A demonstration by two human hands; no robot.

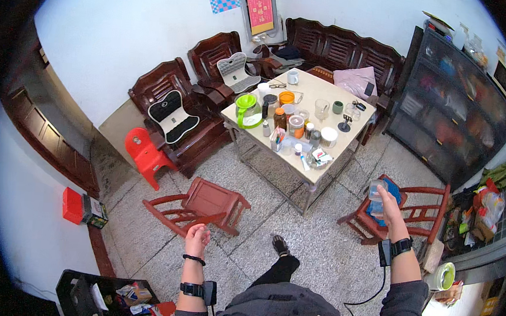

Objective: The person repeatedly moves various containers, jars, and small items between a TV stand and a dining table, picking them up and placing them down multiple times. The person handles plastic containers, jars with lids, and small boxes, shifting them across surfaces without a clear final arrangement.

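My right hand (389, 209) is wrapped round a small clear plastic container (376, 190), held up in front of a wooden chair (431, 212) with blue cloth (393, 190) on its seat. My left hand (198, 240) is raised with its fingers curled in, and no object shows in it. Behind it in the view is a reddish-brown wooden chair (215, 201). Ahead of me is a cream-topped table (244, 114) crowded with jars, cups and bottles. A green-lidded pitcher (248, 112) is at its left corner, with a small stand (345, 124) on the right.
A red plastic chair (145, 154) stands on the left, beside dark wooden armchairs (158, 87). Along the back is a wooden sofa (354, 46). A dark cabinet (445, 101) lines the right wall. A black crate (74, 280) full of packages sits at lower left.
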